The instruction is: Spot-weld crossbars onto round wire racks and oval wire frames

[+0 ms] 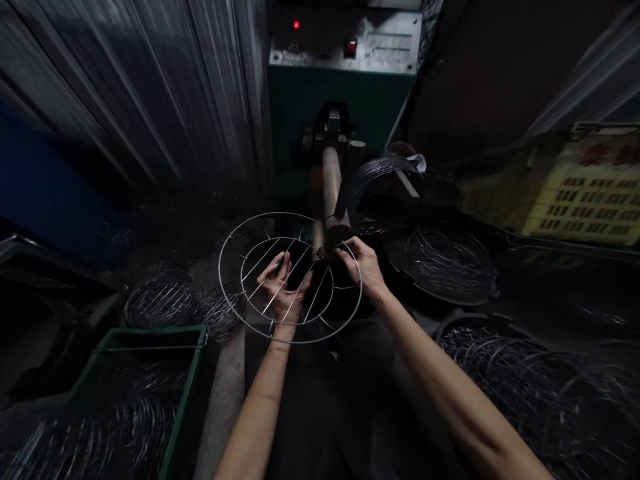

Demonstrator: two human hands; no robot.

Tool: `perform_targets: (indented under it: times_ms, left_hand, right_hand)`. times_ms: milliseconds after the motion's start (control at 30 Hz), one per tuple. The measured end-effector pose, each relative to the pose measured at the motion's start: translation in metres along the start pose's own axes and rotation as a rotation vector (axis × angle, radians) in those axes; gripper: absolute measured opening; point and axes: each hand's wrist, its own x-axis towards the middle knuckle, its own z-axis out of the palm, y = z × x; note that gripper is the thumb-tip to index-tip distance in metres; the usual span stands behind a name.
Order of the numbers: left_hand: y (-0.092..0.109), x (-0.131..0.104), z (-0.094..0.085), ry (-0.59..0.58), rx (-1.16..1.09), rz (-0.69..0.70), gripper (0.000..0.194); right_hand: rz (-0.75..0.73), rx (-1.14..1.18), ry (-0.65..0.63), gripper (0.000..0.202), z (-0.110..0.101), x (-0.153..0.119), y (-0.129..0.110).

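Observation:
A round wire grille, made of two rings joined by straight spokes, is held flat in front of a green machine. My left hand sits under its middle, fingers curled up through the spokes. My right hand pinches the grille's right side, close to the end of the machine's horizontal metal arm. The grille's far edge lies right at the arm's tip.
A green crate with wire rings stands at lower left. Piles of wire rings lie left, stacked rings on a dark tray right, and more wire at lower right. Corrugated metal sheeting rises behind.

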Motion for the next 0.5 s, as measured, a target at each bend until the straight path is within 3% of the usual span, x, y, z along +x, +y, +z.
perform_targets:
  times_ms: [500]
  left_hand:
    - [0.001,-0.0007,0.0023,0.011,-0.004,-0.009,0.063]
  right_hand:
    - [0.005,0.011,-0.026,0.014,-0.0009,0.0043,0.0032]
